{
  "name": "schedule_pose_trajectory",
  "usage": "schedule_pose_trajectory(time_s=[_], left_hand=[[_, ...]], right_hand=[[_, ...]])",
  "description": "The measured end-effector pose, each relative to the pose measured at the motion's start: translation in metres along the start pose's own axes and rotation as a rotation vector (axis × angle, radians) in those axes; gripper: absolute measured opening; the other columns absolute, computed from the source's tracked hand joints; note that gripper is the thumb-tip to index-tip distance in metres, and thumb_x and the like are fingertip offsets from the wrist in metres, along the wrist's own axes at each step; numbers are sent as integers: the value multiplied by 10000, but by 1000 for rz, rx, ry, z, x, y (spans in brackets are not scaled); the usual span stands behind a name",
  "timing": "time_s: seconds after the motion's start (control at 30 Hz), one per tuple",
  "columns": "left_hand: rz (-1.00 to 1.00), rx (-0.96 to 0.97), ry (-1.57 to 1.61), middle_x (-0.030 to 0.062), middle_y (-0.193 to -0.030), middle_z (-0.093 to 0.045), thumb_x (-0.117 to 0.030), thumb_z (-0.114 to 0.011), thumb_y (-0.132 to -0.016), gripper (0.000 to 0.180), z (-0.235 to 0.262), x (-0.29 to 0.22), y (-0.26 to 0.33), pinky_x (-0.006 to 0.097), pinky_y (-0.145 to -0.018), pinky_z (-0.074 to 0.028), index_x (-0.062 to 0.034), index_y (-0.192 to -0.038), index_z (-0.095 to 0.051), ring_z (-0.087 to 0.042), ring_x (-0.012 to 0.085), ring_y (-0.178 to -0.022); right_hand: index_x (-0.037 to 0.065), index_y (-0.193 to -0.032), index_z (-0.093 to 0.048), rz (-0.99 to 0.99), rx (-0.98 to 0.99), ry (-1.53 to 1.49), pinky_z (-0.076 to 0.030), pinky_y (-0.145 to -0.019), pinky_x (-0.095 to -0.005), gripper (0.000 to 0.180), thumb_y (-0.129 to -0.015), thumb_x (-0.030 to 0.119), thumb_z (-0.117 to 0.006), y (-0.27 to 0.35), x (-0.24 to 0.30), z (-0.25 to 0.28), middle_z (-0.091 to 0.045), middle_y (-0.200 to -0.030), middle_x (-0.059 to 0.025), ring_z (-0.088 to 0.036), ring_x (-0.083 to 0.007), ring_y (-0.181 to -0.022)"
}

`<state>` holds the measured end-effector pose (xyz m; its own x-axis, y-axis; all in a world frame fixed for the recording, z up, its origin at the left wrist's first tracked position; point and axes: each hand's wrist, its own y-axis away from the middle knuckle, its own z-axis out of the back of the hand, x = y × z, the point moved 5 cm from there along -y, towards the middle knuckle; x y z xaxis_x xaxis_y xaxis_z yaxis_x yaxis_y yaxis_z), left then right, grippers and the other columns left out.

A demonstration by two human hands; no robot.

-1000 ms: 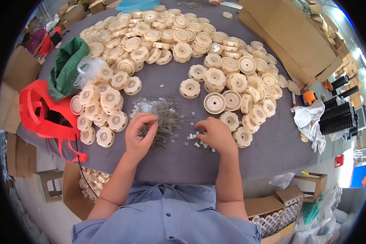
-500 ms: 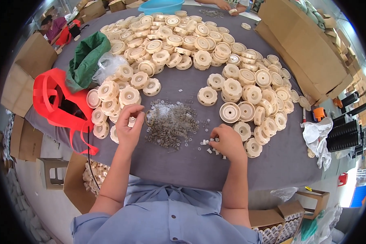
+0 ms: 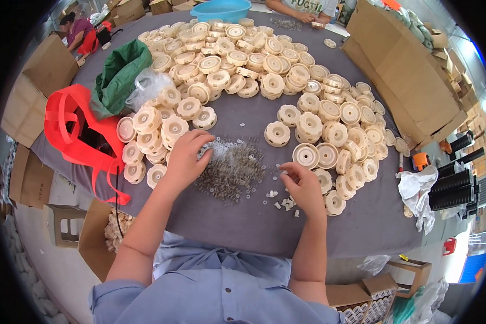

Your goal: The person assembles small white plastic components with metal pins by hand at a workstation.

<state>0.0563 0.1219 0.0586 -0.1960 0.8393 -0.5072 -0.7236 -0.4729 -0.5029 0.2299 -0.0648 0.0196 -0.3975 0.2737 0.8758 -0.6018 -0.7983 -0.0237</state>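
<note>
- The left hand [image 3: 184,157] reaches forward and rightward over the left edge of a heap of small grey coil-like pieces [image 3: 233,175]; its thumb and fingertips stand apart.
- The right hand [image 3: 306,188] points forward and leftward, with thumb and index fingertip close together; whether they pinch something I cannot tell.
- The grey heap lies on the dark grey tablecloth [image 3: 243,229] between the two hands, its pieces pointing every way; single axes are too small to read.
- Small translucent rings [image 3: 248,196] lie flat around the heap's rim.
- Small white plastic pieces [image 3: 273,194] lie scattered on the cloth, just below the right thumb. The nearest to the heap has its long axis roughly left to right; others lie at differing angles.
- Round cream plastic caps [image 3: 209,63] form a broad arc beyond both hands, many lying flat with a round face up, some tilted or on edge.
- A wide-rimmed cap [image 3: 305,156] lies face up just beyond the right hand.
- Left of the caps sit a red bag [image 3: 65,127], a green bag [image 3: 121,73] and a clear plastic bag [image 3: 147,89].
- A blue basin [image 3: 221,11] stands at the far edge.
</note>
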Motion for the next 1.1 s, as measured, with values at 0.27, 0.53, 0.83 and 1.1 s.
schedule_pose_trajectory(time_s=[0.27,0.53,0.83,1.1], left_hand=[[-54,217,-234,121,-815,-573,-62,-545,-705,77,-50,16,-36,399,-686,-433,-37,-752,-601,-548,296,-798],[33,296,-355,140,-722,-561,-14,-566,-595,62,-60,55,-36,410,-654,-438,-33,-640,-605,-554,310,-727],[22,291,-311,143,-765,-562,-5,-586,-582,166,-65,47,-42,409,-672,-440,-22,-747,-595,-548,325,-741],[7,271,-365,153,-727,-576,3,-573,-573,77,-70,64,-40,417,-650,-437,-16,-648,-578,-557,331,-708]], right_hand=[[54,-896,-581,14,-3,86,-455,-575,-296,161,-749,118,-599,8,3,10,-603,-705,-88,-577,-183,-613],[70,-865,-555,153,-17,88,-460,-608,-372,144,-730,117,-561,9,13,-1,-601,-724,-103,-591,-276,-693],[78,-857,-561,143,11,120,-453,-606,-365,128,-736,119,-564,7,11,4,-588,-703,-90,-583,-266,-680],[84,-876,-556,203,-5,149,-450,-583,-330,124,-761,128,-573,5,7,-1,-578,-681,-59,-575,-222,-646]])
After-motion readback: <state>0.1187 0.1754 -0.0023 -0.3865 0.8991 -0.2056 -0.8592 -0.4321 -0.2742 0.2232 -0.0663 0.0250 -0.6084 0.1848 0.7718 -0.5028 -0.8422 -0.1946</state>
